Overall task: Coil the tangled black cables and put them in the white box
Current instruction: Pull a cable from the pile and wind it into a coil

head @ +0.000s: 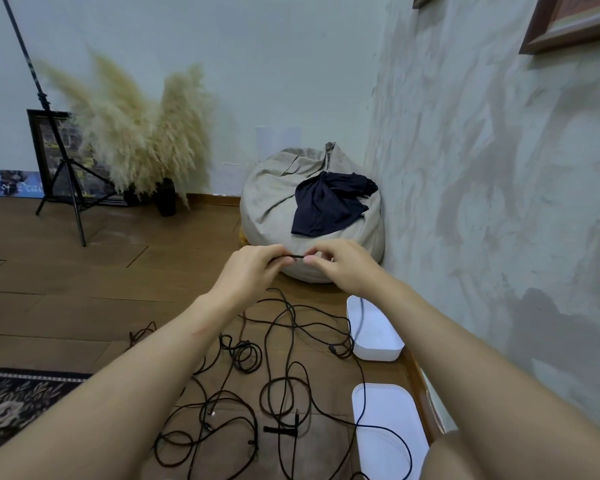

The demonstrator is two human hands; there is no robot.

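Pinching a short stretch of black cable (297, 257) between both hands, we hold it roughly level in the air, above the floor and in front of the beanbag (278, 192). The left hand (253, 271) has its grip clenched on one end of the stretch, fingers curled over it. The right hand (342, 268) grasps the other end between thumb and fingertips.

Below our forearms the tangled black cables (278, 386) lie spread in loose loops on the wooden floor (84, 271). The white box (374, 353) stands open on the floor to the right of the tangle, near the wall. One cable runs over its rim and into it. A flat white lid (381, 403), nearer to us, lies on the floor with a cable crossing it.

A dark cloth (326, 206) is draped on the beanbag. Farther left we see pampas grass (136, 133) in dark vases, a black tripod (65, 174) with a framed picture (39, 140) behind it, and a patterned rug (11, 407) at the lower left.
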